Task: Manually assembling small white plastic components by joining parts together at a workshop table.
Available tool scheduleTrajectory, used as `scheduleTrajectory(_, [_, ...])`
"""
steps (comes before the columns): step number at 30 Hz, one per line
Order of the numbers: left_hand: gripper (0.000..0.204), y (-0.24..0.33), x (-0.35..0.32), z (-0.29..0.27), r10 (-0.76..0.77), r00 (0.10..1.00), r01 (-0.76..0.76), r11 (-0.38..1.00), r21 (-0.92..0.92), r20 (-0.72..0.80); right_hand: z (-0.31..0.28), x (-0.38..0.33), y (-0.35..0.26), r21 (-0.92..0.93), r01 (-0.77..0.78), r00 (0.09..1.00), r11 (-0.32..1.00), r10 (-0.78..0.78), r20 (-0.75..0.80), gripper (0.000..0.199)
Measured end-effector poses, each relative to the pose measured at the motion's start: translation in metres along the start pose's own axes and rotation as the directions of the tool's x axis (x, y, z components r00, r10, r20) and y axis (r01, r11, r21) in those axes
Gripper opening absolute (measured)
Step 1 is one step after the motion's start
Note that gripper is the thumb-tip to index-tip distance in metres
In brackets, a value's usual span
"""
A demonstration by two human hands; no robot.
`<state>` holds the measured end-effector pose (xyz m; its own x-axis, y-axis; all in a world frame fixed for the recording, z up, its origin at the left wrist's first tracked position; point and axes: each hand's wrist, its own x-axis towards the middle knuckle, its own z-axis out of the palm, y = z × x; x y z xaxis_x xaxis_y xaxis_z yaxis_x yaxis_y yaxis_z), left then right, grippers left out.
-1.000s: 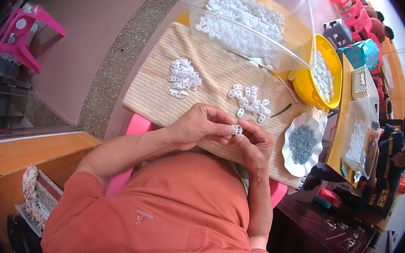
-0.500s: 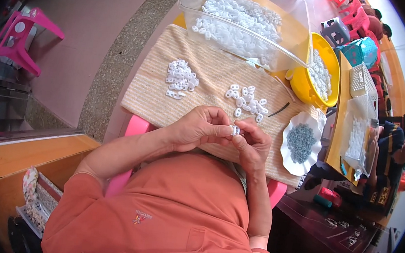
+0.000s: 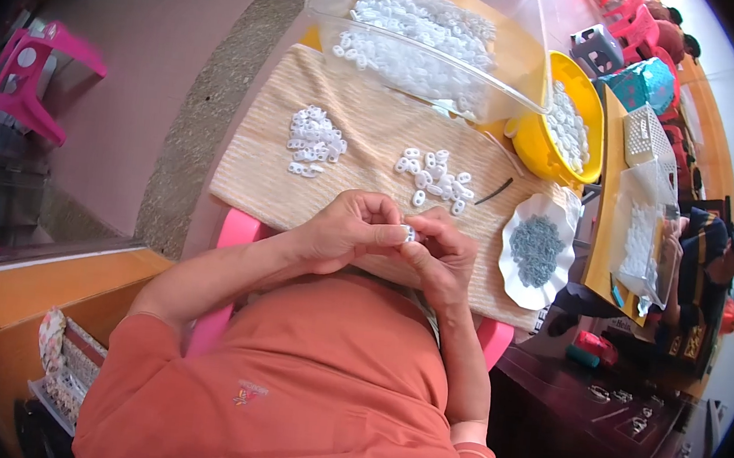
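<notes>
A small white plastic piece with dark holes (image 3: 408, 233) is pinched between my two hands above the near edge of the striped cloth. My left hand (image 3: 356, 231) grips it from the left with thumb and forefinger. From the right, my right hand (image 3: 442, 252) pinches the same piece, its fingers partly covering it. Just beyond my hands lies a loose group of white two-holed pieces (image 3: 432, 178). A denser heap of similar pieces (image 3: 314, 140) sits farther left. Right of my hands stands a wavy-rimmed white dish (image 3: 514, 281) full of small grey metal-looking parts (image 3: 535, 250).
A clear plastic bin (image 3: 429, 45) of white pieces stands at the far side, beside a yellow basin (image 3: 595, 140) holding more. A thin black strip (image 3: 495, 191) lies on the cloth (image 3: 259, 152). To the left is a pink stool (image 3: 32, 78). At right, another person (image 3: 707, 253) sits near a clear container (image 3: 644, 247).
The whole view has shifted slightly, so the things sit a little farther left. Both hands keep their pinch on the white piece, with little visible change in their pose.
</notes>
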<state>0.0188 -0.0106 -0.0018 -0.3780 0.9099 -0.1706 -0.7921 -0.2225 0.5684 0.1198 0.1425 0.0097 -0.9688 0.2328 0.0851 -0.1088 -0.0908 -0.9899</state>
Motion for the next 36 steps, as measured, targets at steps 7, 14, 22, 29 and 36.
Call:
scheduleTrajectory(7, [0.006, -0.004, -0.002, -0.006, -0.002, 1.000, 0.003, 0.999, 0.052, -0.018, -0.003, -0.002, 0.004, 0.069, 0.009, 0.997, 0.998, -0.014, 0.075, 0.027])
scheduleTrajectory(14, [0.006, -0.006, -0.002, -0.007, -0.010, 1.000, 0.011, 0.996, 0.088, -0.011, -0.008, -0.006, -0.006, 0.088, -0.140, 0.989, 0.986, 0.134, 0.066, 0.019])
scheduleTrajectory(22, [0.012, 0.000, -0.005, -0.001, 0.063, 0.997, -0.044, 0.951, 0.305, -0.053, -0.034, -0.008, -0.029, -0.407, -0.121, 0.969, 0.905, 0.018, -0.246, 0.012])
scheduleTrajectory(29, [0.009, 0.000, -0.006, 0.001, 0.101, 0.994, -0.078, 0.927, 0.368, -0.045, -0.091, 0.041, -0.095, -0.851, 0.003, 0.805, 0.525, -0.506, -0.309, 0.015])
scheduleTrajectory(36, [0.006, -0.001, -0.005, 0.001, 0.230, 0.965, -0.152, 0.881, 0.448, -0.125, -0.115, 0.095, -0.105, -0.980, -0.048, 0.770, 0.194, -0.617, -0.160, 0.024])
